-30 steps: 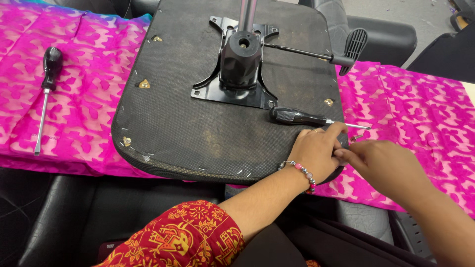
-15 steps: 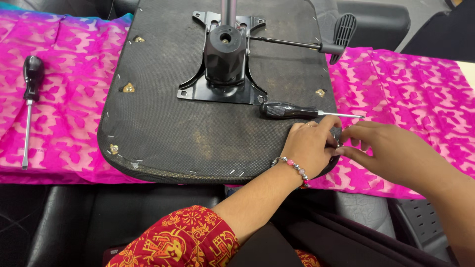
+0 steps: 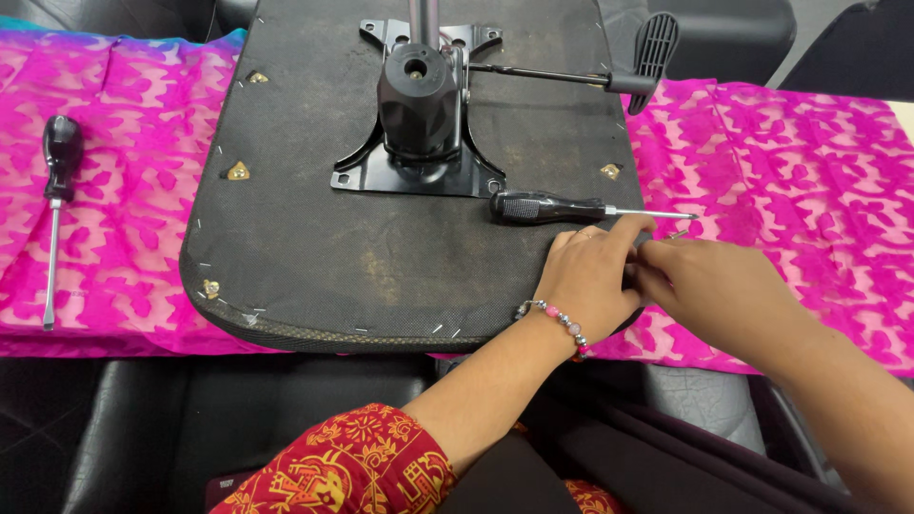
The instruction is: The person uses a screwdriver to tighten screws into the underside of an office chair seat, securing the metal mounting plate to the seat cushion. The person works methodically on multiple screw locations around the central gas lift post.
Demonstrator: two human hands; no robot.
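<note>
Since the earlier frames my view has slid so the upturned chair seat (image 3: 381, 257) sits further right and lower in frame, and my hands have closed in together at its near right corner. My left hand (image 3: 588, 278) lies on the seat's edge, fingers curled narrow, a beaded bracelet (image 3: 560, 320) on the wrist. My right hand (image 3: 716, 286) touches it from the right, fingers bent in toward the same spot; whether either hand pinches something small I cannot tell, the fingers hide it. A black-handled screwdriver (image 3: 562, 207) lies loose on the seat just beyond my left hand, its tip over the right edge. The black mounting plate (image 3: 419, 167) with its cylinder is mid-seat, a lever (image 3: 609, 71) sticking out right. A second screwdriver (image 3: 55, 205) lies well apart to the left on the pink patterned cloth (image 3: 809, 181).
</note>
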